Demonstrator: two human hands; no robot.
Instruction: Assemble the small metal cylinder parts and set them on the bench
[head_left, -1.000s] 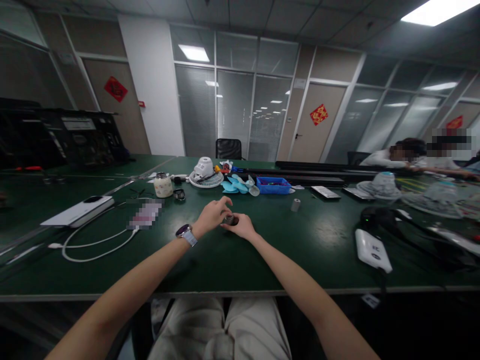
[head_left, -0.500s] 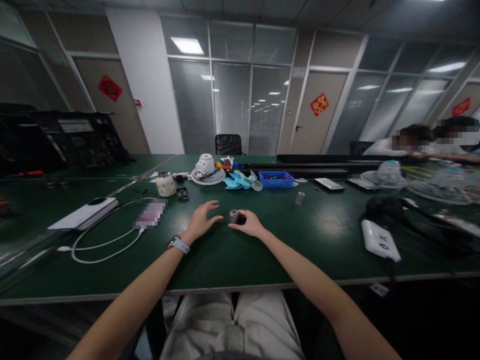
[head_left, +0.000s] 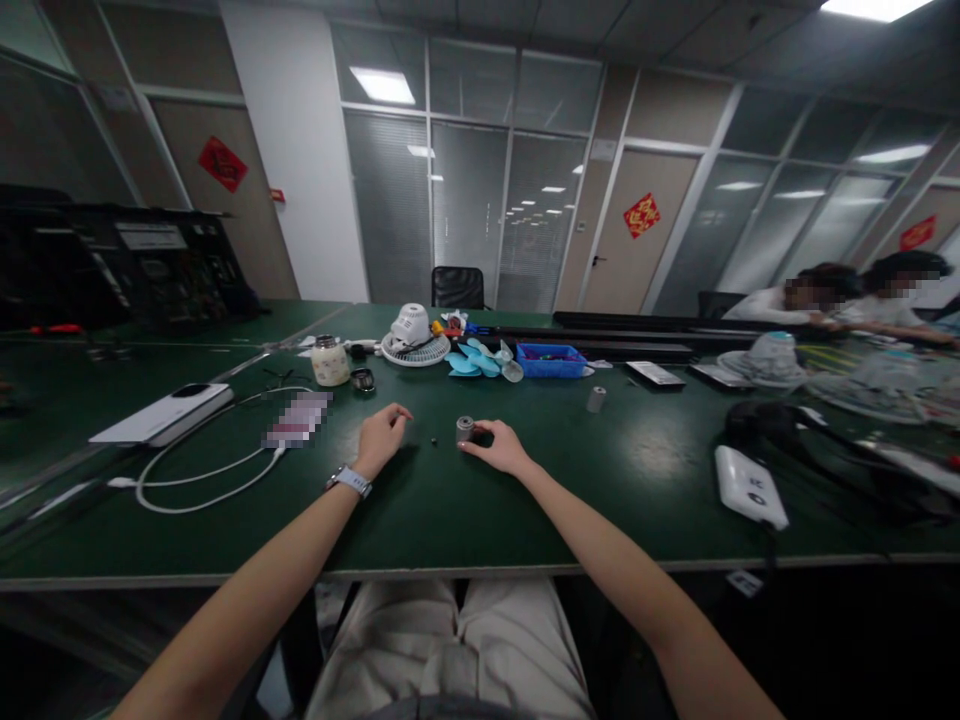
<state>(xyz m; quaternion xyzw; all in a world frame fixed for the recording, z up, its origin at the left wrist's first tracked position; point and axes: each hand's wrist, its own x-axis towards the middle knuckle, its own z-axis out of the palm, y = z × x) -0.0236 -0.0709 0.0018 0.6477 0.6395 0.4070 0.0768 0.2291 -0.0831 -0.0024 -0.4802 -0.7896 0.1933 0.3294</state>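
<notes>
A small grey metal cylinder (head_left: 465,430) with a round hole in its top stands upright on the green table. My right hand (head_left: 501,447) grips it from the right, between thumb and fingers. To its left lies a tiny dark piece (head_left: 433,441), too small to name. My left hand (head_left: 381,438), a watch on its wrist, is left of that piece with its fingers curled together; whatever they may hold is hidden. A second metal cylinder (head_left: 596,399) stands farther back on the right, touched by neither hand.
Toward the back are a jar (head_left: 330,362), a white fan part (head_left: 411,338), blue fan blades (head_left: 478,360) and a blue tray (head_left: 553,362). A phone (head_left: 298,418) with a white cable lies left; a white device (head_left: 750,487) lies right. Two people sit far right.
My left hand has drawn back left, away from the cylinder, and its spread fingers have curled in. The tiny dark piece now shows on the table. My right hand keeps its grip.
</notes>
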